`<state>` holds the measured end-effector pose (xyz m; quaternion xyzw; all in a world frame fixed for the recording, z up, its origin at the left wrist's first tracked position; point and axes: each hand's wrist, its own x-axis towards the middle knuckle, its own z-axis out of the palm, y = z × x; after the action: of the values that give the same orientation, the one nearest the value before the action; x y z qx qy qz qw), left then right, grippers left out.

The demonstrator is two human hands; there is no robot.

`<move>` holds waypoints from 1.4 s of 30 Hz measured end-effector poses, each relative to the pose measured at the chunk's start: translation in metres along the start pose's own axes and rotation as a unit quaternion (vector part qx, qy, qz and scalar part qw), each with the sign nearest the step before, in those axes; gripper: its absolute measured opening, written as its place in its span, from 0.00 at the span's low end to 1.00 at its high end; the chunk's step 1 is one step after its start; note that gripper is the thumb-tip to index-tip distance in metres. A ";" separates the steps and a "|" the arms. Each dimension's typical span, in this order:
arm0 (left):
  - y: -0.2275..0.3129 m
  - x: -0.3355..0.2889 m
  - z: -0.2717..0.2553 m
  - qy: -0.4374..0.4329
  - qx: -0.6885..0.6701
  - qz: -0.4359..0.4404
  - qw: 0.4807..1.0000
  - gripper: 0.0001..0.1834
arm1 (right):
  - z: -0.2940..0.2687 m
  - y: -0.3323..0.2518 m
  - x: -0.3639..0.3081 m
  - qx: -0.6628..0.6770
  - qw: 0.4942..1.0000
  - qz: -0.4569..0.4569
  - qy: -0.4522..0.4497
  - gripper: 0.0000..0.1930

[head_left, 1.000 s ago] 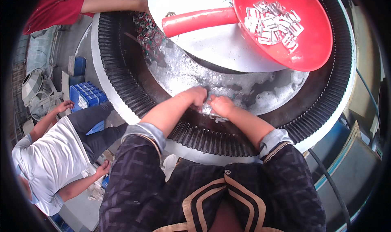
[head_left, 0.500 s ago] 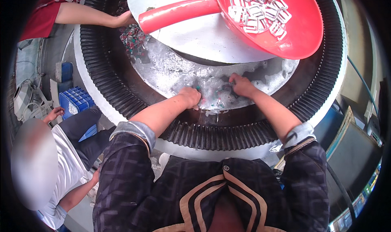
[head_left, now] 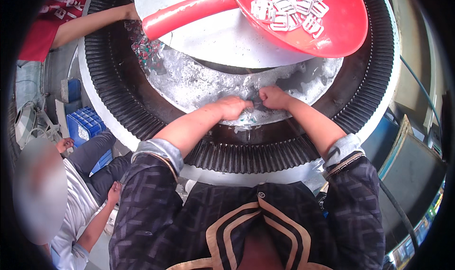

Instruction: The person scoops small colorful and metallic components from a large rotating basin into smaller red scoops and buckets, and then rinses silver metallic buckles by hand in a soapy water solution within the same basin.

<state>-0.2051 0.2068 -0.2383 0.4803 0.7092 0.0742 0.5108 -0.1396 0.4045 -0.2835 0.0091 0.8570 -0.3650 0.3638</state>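
Observation:
Both my hands are down in a round black ribbed machine bowl [head_left: 265, 161], over its wet, foamy grey floor [head_left: 189, 82]. My left hand [head_left: 232, 107] is closed, with its fingertips pointing right. Close beside it, my right hand [head_left: 275, 98] is curled, fingers pinched together. What either hand holds, if anything, is too small or hidden to name. A few small green and clear pieces [head_left: 246, 120] lie wet just below my hands. Beyond them, a red plastic scoop [head_left: 327, 45] holding several silver metal buckles [head_left: 289, 7] rests on a white round cover [head_left: 222, 47].
Small mixed-colour pieces [head_left: 149, 52] are heaped at the bowl's left. Another person's arm [head_left: 90, 27] reaches in there. At the lower left, a person in a white shirt [head_left: 78, 189] sits beside a blue crate [head_left: 85, 123]. A dark framed panel [head_left: 412, 170] stands at right.
My left hand has moved right, toward my right hand, which has shifted slightly left. The bowl and scoop appear a little farther left and up in the picture.

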 end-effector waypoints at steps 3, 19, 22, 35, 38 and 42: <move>0.011 0.011 0.014 -0.010 0.068 0.007 0.998 0.24 | 0.028 0.003 -0.003 0.021 0.997 -0.059 -0.051 0.11; 0.008 -0.010 -0.001 -0.068 -0.062 -0.014 0.996 0.21 | -0.010 -0.002 -0.010 0.111 0.973 0.128 -0.155 0.11; 0.015 0.011 0.033 -0.041 -0.008 -0.008 0.999 0.20 | -0.025 0.001 -0.017 0.176 0.953 0.203 -0.143 0.10; 0.017 0.009 0.020 -0.145 -0.002 0.042 0.989 0.11 | -0.115 -0.072 -0.088 0.107 0.975 0.114 -0.159 0.05; 0.017 -0.033 -0.013 -0.146 -0.246 -0.079 0.955 0.09 | -0.178 -0.148 -0.155 0.120 0.976 -0.034 -0.180 0.06; 0.079 -0.106 -0.126 -0.041 -0.317 0.238 0.917 0.07 | -0.235 -0.195 -0.209 0.126 0.959 -0.187 0.170 0.07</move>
<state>-0.2558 0.2166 -0.0628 0.4506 0.4914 0.3951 0.6320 -0.1852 0.4624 0.0790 -0.0433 0.8400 -0.5241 0.1336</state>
